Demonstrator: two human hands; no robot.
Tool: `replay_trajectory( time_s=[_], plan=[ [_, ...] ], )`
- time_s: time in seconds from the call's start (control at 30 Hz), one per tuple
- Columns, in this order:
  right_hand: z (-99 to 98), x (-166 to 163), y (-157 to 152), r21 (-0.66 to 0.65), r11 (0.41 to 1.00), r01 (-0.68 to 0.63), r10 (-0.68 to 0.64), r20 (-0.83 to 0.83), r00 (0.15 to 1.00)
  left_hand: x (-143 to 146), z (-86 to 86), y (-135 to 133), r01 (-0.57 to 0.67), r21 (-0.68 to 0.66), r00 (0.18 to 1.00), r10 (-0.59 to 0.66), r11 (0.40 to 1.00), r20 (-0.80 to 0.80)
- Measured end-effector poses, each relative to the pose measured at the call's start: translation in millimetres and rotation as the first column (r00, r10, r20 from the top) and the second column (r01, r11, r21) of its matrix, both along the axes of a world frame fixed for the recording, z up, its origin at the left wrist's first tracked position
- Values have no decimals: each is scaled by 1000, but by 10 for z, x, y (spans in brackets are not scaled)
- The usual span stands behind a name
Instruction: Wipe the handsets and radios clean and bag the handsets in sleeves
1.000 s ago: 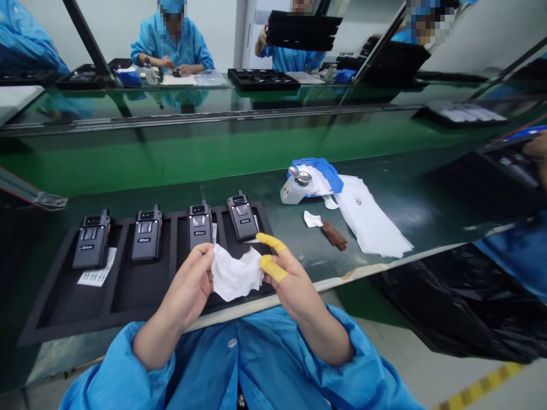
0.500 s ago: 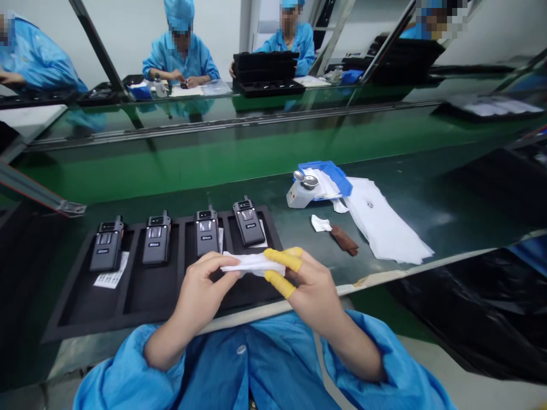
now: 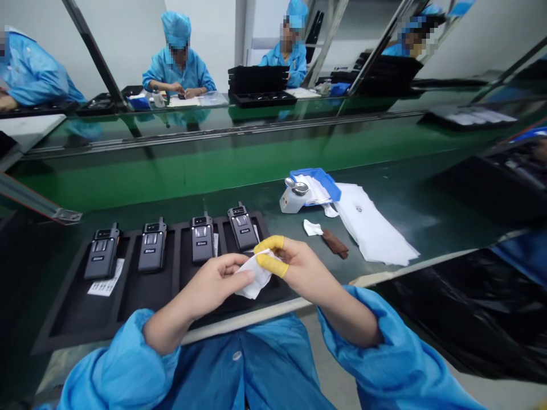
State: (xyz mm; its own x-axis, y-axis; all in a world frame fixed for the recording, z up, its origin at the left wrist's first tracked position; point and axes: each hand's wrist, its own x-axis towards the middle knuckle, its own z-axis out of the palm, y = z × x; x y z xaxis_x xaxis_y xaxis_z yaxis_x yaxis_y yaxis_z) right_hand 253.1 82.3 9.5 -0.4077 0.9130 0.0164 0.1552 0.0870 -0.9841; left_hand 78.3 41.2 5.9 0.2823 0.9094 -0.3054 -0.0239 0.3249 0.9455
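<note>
green bench (image 3: 384,182); "riton" handsets (image 3: 202,250); white cloth (image 3: 255,286) between hands (image 3: 213,283) (image 3: 304,267)

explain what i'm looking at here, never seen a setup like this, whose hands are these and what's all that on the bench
There's no machine here: these are a person's own bare hands, and every picture comes from one camera worn on their head, looking forward and down. The left hand and right hand, the latter with yellow finger covers, hold a white cloth between them. On the green bench, a black tray carries four black handheld devices. To the right are a blue bin, white sheets and a brown scrap. Co-workers sit beyond.
</note>
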Motion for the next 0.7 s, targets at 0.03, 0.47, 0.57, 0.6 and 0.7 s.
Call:
replay_trajectory(
  time_s=[0.03,0.47,0.57,0.6,0.7],
  plan=[
    [17,2,19,47,999,7,-9,38,999,19,3,12,42,13,998,-42,999,-50],
    [-183,106,-127,852,502,-152,-292,332,897,257,-20,66,-128,-482,894,311,867,322],
    [-253,150,-127,850,484,-210,-256,367,894,258,-41,86,-141,-463,894,313,875,319],
    [-264,172,-116,849,486,-208,-253,364,896,259,-47,94,-144,-462,898,312,875,310],
    [-290,228,-86,832,525,-182,-259,360,896,272,-47,125,-127,-480,913,291,868,285]
  ],
)
